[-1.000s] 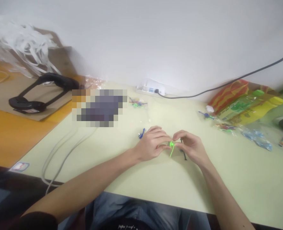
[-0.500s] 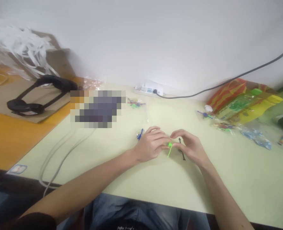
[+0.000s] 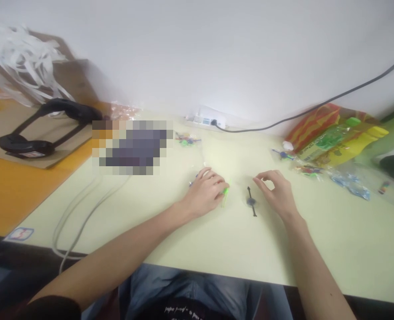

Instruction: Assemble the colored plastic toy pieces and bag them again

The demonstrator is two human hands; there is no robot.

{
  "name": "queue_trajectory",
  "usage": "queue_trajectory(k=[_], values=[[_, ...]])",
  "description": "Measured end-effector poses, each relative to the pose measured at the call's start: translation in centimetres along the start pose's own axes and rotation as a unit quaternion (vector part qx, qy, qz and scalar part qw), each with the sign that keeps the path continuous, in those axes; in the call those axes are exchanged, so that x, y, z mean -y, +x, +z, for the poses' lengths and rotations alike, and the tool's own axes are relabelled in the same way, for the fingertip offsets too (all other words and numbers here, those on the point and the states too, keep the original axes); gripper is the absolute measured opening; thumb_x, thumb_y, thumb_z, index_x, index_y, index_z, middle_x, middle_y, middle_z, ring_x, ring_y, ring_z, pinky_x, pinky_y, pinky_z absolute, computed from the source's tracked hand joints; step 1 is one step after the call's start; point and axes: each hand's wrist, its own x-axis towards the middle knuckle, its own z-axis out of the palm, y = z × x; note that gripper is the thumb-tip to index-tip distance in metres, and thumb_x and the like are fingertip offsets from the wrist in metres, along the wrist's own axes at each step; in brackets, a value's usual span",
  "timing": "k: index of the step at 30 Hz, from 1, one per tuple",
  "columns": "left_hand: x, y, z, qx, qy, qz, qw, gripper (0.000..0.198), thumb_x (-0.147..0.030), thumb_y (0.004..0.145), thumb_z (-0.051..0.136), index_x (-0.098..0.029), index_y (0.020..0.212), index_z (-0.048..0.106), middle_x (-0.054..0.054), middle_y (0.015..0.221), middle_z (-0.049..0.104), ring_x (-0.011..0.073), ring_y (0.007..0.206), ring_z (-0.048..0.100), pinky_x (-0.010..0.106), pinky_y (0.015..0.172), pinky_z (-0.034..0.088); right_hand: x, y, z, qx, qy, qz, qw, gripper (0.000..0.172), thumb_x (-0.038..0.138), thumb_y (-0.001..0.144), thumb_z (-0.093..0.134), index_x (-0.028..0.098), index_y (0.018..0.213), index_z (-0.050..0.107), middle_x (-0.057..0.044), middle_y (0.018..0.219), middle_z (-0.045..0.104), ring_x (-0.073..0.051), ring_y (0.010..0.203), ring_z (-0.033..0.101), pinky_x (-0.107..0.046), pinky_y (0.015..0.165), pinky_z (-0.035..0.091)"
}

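My left hand (image 3: 205, 192) rests on the pale green table (image 3: 216, 240) with its fingers curled round a small bright green plastic piece (image 3: 225, 194) that sticks out at the fingertips. A bit of blue shows behind that hand. My right hand (image 3: 278, 193) hovers a little to the right, fingers loosely bent and apart, holding nothing. Between the two hands lies a small dark spinning-top-like piece (image 3: 251, 202) on a thin black stem, closest to my right hand.
A black headset (image 3: 40, 129) lies on cardboard at the left, with shredded white paper behind it. A power strip (image 3: 206, 121) and black cable run along the wall. Colourful bags (image 3: 336, 140) and small toy pieces lie at the right. Grey cables hang over the near left edge.
My hands were together, both pinching the green piece. They have parted: the left keeps the green piece and moved left, the right let go and moved right, uncovering the dark piece.
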Motion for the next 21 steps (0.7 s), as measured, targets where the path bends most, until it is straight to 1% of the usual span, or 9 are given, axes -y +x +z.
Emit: queue_trajectory(k=[3,6,9,13,17,21], values=[[0.0,-0.1,-0.1,0.010,0.009,-0.004,1.000,0.024,-0.013,0.086,0.065,-0.022,0.108,0.072,0.004,0.103,0.071,0.0225,0.103,0.061,0.051,0.113,0.035,0.2,-0.1,-0.5,0.064,0.029,0.041,0.997,0.029,0.050,0.094,0.062,0.023,0.086,0.067,-0.005,0.085,0.072,-0.022,0.076,0.061,-0.039,0.076,0.050],[-0.1,-0.2,-0.4,0.030,0.010,-0.002,0.999,0.026,-0.018,0.084,0.069,-0.023,0.109,0.072,0.005,0.106,0.069,0.0246,0.106,0.060,0.053,0.113,0.035,0.1,-0.3,-1.1,0.138,0.040,0.081,0.986,0.034,0.055,0.089,0.066,0.022,0.094,0.069,-0.004,0.082,0.070,-0.020,0.072,0.061,-0.035,0.069,0.049],[-0.2,-0.1,-0.7,0.042,0.007,0.006,0.999,0.028,-0.027,0.084,0.072,-0.023,0.112,0.072,0.007,0.111,0.068,0.0265,0.109,0.059,0.054,0.113,0.034,-0.2,-0.5,-1.5,0.175,0.049,0.108,0.977,0.044,0.061,0.084,0.069,0.021,0.102,0.069,-0.004,0.080,0.070,-0.019,0.067,0.059,-0.032,0.062,0.047],[-0.4,0.0,-1.0,0.032,-0.014,0.017,0.999,0.029,-0.036,0.090,0.068,-0.022,0.116,0.071,0.008,0.118,0.066,0.0268,0.113,0.058,0.053,0.112,0.035,-0.3,-0.6,-1.5,0.225,0.040,0.133,0.964,0.048,0.064,0.081,0.070,0.021,0.100,0.070,-0.002,0.073,0.067,-0.018,0.064,0.057,-0.031,0.058,0.045],[-0.5,0.0,-0.9,0.030,-0.040,0.029,0.998,0.025,-0.035,0.099,0.057,-0.022,0.117,0.069,0.008,0.120,0.066,0.0249,0.115,0.058,0.047,0.108,0.040,-0.2,-0.4,-1.2,0.250,0.012,0.150,0.957,0.049,0.067,0.081,0.068,0.021,0.099,0.070,0.000,0.069,0.063,-0.017,0.065,0.055,-0.029,0.059,0.044],[-0.3,0.0,-0.6,0.026,-0.053,0.041,0.997,0.025,-0.033,0.102,0.053,-0.021,0.118,0.068,0.008,0.118,0.067,0.0236,0.113,0.058,0.044,0.106,0.042,-0.4,-0.3,-1.0,0.251,0.002,0.153,0.956,0.047,0.066,0.081,0.067,0.022,0.098,0.069,0.000,0.070,0.063,-0.018,0.066,0.055,-0.029,0.061,0.043]])
